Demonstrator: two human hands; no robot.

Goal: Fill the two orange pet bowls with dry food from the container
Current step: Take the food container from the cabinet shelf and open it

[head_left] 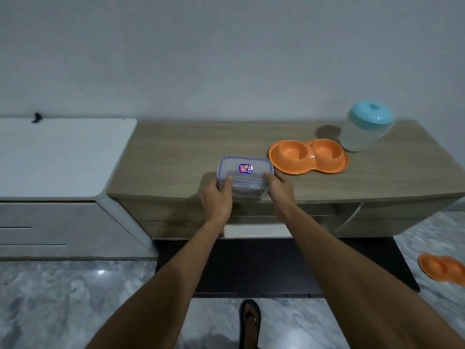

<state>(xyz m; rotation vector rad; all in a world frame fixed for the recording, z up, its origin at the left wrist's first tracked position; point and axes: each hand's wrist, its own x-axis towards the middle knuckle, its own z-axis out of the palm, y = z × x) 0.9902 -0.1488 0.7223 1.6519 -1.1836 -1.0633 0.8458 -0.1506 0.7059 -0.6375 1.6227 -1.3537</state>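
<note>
On the wooden cabinet [176, 152], left hand [217, 197] and right hand [280, 190] grip the lidded container [244, 176] by its ends, beside the orange double bowl [308, 157].

Pale wall [226, 59], wooden cabinet [201, 152], white unit [63, 157], marbled floor [75, 298].

Teal-lidded jug [366, 129], wooden cabinet [176, 152], white cabinet [63, 157], dark mat [251, 268]
</note>
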